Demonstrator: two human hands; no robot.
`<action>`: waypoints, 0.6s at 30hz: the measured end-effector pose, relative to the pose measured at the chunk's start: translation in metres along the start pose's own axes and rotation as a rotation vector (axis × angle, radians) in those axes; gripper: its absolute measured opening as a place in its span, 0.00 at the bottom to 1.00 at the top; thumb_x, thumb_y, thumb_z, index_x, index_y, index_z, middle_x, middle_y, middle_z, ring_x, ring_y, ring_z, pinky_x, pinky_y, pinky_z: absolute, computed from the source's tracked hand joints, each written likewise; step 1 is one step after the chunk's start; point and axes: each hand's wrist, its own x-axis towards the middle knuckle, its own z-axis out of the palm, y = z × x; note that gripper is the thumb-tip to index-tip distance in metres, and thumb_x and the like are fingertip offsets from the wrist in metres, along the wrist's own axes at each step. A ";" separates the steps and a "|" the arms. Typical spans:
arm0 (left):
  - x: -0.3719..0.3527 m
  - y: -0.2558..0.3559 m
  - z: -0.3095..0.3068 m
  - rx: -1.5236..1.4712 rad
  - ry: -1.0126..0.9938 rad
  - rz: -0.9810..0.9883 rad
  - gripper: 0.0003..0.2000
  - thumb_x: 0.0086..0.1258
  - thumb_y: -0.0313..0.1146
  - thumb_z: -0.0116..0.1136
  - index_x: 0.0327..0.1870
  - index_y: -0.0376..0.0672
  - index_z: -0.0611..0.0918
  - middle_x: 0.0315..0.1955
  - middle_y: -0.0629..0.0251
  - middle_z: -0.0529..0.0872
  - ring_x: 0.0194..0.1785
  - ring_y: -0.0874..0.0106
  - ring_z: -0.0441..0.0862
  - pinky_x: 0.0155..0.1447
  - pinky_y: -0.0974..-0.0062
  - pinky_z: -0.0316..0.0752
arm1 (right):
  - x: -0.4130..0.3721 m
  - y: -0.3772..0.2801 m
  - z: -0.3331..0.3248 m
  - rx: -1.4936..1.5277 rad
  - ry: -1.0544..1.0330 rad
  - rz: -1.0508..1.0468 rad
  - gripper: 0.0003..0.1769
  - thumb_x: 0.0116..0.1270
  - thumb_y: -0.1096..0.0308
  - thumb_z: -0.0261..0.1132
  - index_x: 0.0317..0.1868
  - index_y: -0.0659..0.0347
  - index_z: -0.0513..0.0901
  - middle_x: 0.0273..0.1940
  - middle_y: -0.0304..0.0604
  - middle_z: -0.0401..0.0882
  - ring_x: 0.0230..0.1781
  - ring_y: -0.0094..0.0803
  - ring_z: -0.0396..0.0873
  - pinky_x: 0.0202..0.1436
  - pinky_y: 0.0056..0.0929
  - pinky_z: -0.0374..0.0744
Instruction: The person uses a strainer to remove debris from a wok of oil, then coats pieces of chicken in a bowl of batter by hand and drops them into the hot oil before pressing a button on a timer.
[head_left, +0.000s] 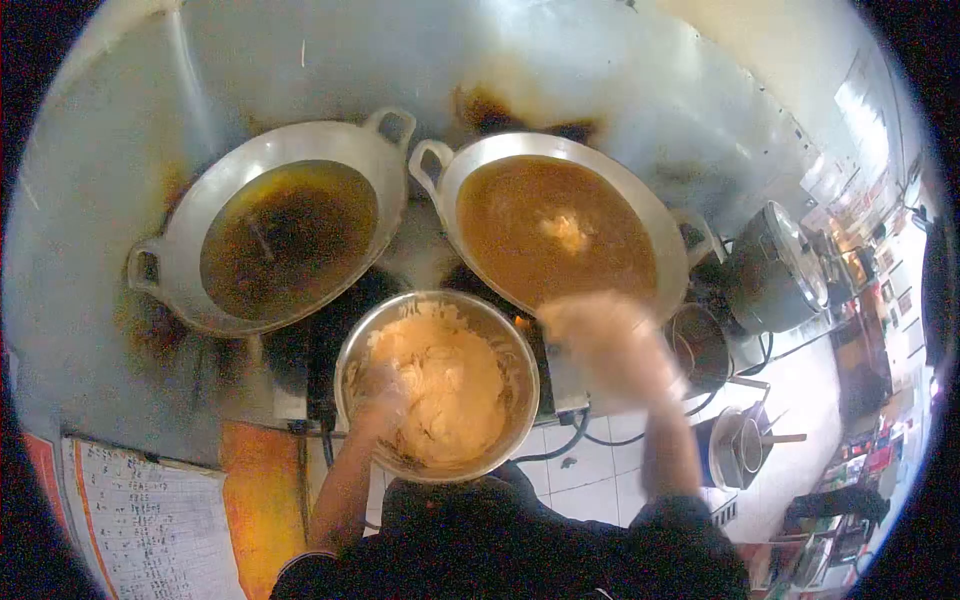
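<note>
A steel bowl point(517, 350) of thick, pale orange batter point(455, 390) sits close to my body. My left hand point(383, 400) reaches over the bowl's left rim into the batter; its fingers are coated and hard to make out. Over the front edge of the right wok point(568, 147) is my right hand point(615, 345), smeared by motion, so its fingers do not show clearly. Brown oil point(520, 220) fills much of that wok. A pale, bubbling piece of batter point(566, 232) floats in it.
The left wok point(190, 240) holds darker oil. A lidded pot point(775, 270) stands at the right, near an empty-looking dark pan point(700, 345). Lower down is a container with a handled strainer point(748, 445). A handwritten sheet point(150, 520) lies at lower left. A small flame point(520, 321) shows.
</note>
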 end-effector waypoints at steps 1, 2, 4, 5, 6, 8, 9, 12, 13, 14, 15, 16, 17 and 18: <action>-0.001 0.002 0.005 -0.010 0.053 -0.046 0.11 0.73 0.32 0.56 0.51 0.39 0.83 0.42 0.53 0.89 0.43 0.56 0.88 0.45 0.58 0.83 | -0.014 -0.022 0.015 0.051 -0.155 -0.009 0.18 0.73 0.64 0.64 0.62 0.53 0.83 0.51 0.42 0.88 0.50 0.43 0.86 0.52 0.43 0.85; 0.009 0.020 -0.018 0.013 -0.081 -0.186 0.11 0.73 0.32 0.56 0.50 0.38 0.83 0.43 0.51 0.89 0.45 0.55 0.88 0.47 0.58 0.83 | -0.037 -0.024 0.059 0.277 -0.232 0.051 0.21 0.76 0.65 0.59 0.67 0.53 0.79 0.58 0.47 0.85 0.56 0.45 0.84 0.56 0.44 0.84; 0.034 0.068 -0.077 0.095 -0.244 -0.317 0.11 0.72 0.32 0.57 0.50 0.36 0.83 0.43 0.49 0.89 0.49 0.52 0.88 0.52 0.56 0.82 | -0.058 -0.035 0.132 0.334 -0.473 0.068 0.22 0.76 0.66 0.55 0.68 0.55 0.79 0.65 0.52 0.81 0.62 0.47 0.82 0.58 0.45 0.84; 0.053 0.103 -0.111 0.149 -0.269 -0.308 0.12 0.72 0.33 0.56 0.49 0.36 0.84 0.44 0.48 0.89 0.50 0.51 0.87 0.54 0.56 0.81 | -0.072 -0.037 0.184 0.332 -0.497 0.168 0.22 0.76 0.67 0.55 0.68 0.58 0.78 0.63 0.53 0.82 0.60 0.48 0.83 0.57 0.45 0.84; 0.059 0.109 -0.114 0.130 -0.264 -0.331 0.12 0.72 0.34 0.56 0.48 0.36 0.84 0.43 0.47 0.89 0.51 0.50 0.87 0.55 0.55 0.81 | -0.078 -0.037 0.218 0.264 -0.474 0.214 0.22 0.75 0.67 0.54 0.67 0.60 0.78 0.60 0.54 0.84 0.58 0.49 0.84 0.56 0.45 0.85; 0.058 0.100 -0.101 0.020 -0.221 -0.413 0.11 0.72 0.35 0.56 0.45 0.36 0.85 0.42 0.47 0.89 0.51 0.50 0.87 0.56 0.55 0.80 | -0.082 -0.040 0.267 0.069 -0.385 0.257 0.23 0.75 0.66 0.54 0.66 0.65 0.78 0.55 0.55 0.86 0.52 0.51 0.87 0.52 0.46 0.86; 0.053 0.098 -0.101 0.037 -0.225 -0.372 0.12 0.72 0.35 0.56 0.44 0.37 0.85 0.42 0.47 0.89 0.51 0.51 0.87 0.57 0.55 0.80 | -0.089 -0.035 0.299 -0.082 -0.392 0.182 0.22 0.75 0.65 0.54 0.64 0.67 0.79 0.52 0.55 0.87 0.48 0.50 0.88 0.49 0.46 0.87; 0.050 0.105 -0.104 0.216 -0.281 -0.155 0.12 0.73 0.37 0.55 0.42 0.38 0.86 0.43 0.48 0.89 0.51 0.53 0.87 0.56 0.56 0.80 | -0.107 -0.007 0.396 -0.437 -0.467 -0.073 0.20 0.75 0.63 0.54 0.57 0.69 0.82 0.41 0.53 0.89 0.35 0.46 0.88 0.38 0.45 0.87; 0.052 0.106 -0.101 0.258 -0.290 -0.127 0.13 0.73 0.38 0.55 0.42 0.38 0.86 0.44 0.49 0.89 0.51 0.54 0.87 0.55 0.56 0.80 | -0.104 -0.001 0.404 -0.460 -0.489 -0.103 0.20 0.75 0.62 0.54 0.54 0.68 0.83 0.38 0.53 0.89 0.31 0.44 0.87 0.34 0.44 0.86; 0.048 0.093 -0.080 0.222 -0.272 -0.222 0.13 0.73 0.38 0.55 0.42 0.38 0.86 0.43 0.48 0.89 0.51 0.54 0.87 0.55 0.56 0.80 | -0.091 0.000 0.381 -0.324 -0.493 -0.003 0.19 0.75 0.62 0.54 0.51 0.67 0.85 0.35 0.52 0.88 0.28 0.41 0.86 0.30 0.42 0.85; 0.051 0.094 -0.075 0.208 -0.250 -0.255 0.12 0.73 0.38 0.55 0.43 0.38 0.86 0.43 0.48 0.89 0.50 0.53 0.87 0.54 0.56 0.80 | -0.086 0.003 0.378 -0.201 -0.496 0.102 0.18 0.73 0.62 0.56 0.48 0.66 0.86 0.34 0.52 0.88 0.28 0.42 0.85 0.31 0.42 0.84; 0.050 0.094 -0.074 0.183 -0.233 -0.270 0.12 0.73 0.38 0.55 0.43 0.38 0.86 0.42 0.47 0.89 0.48 0.52 0.87 0.52 0.55 0.81 | -0.081 0.005 0.375 -0.079 -0.487 0.206 0.16 0.71 0.62 0.58 0.46 0.64 0.87 0.33 0.52 0.87 0.29 0.42 0.85 0.32 0.42 0.84; 0.056 0.098 -0.075 0.153 -0.211 -0.287 0.12 0.74 0.37 0.55 0.44 0.38 0.86 0.42 0.47 0.89 0.47 0.51 0.88 0.51 0.54 0.81 | -0.074 0.008 0.379 0.032 -0.474 0.313 0.15 0.67 0.62 0.61 0.43 0.63 0.88 0.34 0.53 0.88 0.34 0.46 0.86 0.38 0.43 0.85; 0.057 0.096 -0.074 0.112 -0.188 -0.292 0.12 0.74 0.37 0.55 0.44 0.39 0.86 0.41 0.46 0.89 0.46 0.50 0.88 0.50 0.53 0.81 | -0.073 0.007 0.382 0.123 -0.459 0.437 0.14 0.65 0.62 0.63 0.41 0.62 0.89 0.35 0.54 0.88 0.37 0.48 0.87 0.42 0.45 0.85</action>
